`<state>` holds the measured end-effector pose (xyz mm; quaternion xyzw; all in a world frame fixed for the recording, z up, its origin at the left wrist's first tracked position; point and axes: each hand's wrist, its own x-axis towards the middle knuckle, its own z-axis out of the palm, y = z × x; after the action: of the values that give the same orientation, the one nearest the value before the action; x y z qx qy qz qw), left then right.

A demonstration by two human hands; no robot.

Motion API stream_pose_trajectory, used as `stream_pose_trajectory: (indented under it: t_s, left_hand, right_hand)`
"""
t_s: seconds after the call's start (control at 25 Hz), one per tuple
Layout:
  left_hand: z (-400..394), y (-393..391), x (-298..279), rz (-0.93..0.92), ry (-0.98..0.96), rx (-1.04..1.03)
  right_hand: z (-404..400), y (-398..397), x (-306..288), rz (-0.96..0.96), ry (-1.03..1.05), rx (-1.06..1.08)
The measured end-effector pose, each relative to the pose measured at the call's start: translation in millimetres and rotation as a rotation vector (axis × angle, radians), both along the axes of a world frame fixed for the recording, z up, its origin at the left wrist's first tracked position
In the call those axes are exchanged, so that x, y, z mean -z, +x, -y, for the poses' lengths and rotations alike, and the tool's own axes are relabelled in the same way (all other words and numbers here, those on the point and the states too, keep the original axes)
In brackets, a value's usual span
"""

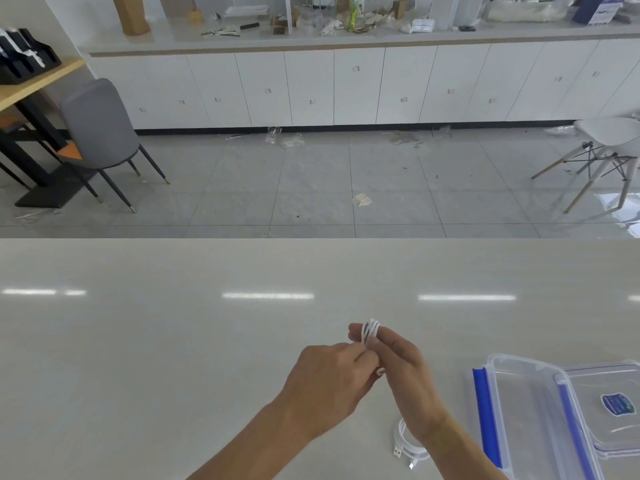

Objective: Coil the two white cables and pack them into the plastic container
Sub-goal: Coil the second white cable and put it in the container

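Both my hands meet above the white table. My right hand [403,372] has a white cable [370,330] wound in loops around its extended fingers. My left hand [327,379] pinches that cable at the loops, and a short bit of it shows below between the hands. A second white cable [407,445] lies coiled on the table under my right wrist, its USB plug pointing left. The clear plastic container [519,403] with blue clips stands open at the lower right.
The container's clear lid [609,403] with a sticker lies over its right side. The white table [173,341] ends at a far edge, with tiled floor beyond. A grey chair [100,133] is far left, a white chair [606,147] far right.
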<state>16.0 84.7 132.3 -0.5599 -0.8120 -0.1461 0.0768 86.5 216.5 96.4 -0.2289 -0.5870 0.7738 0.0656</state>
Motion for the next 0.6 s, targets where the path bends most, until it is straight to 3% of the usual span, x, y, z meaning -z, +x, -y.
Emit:
stream_pose_trajectory:
  t_s: [0.16,0.32,0.52,0.6]
  left_hand:
    - [5,-17,5,0.134,0.175,0.038]
    - [9,-16,20,0.433,0.247,-0.074]
    - [11,-22,20,1.133,0.269,-0.206]
    - [11,-24,20,1.232,0.25,-0.187]
  right_hand:
    - [2,3,-5,-0.071,-0.278,-0.142]
    - [4,5,-6,-0.055,-0.351,-0.231]
    - [1,3,-6,-0.01,-0.244,-0.319]
    - [-3,5,-7,0.029,-0.053,-0.427]
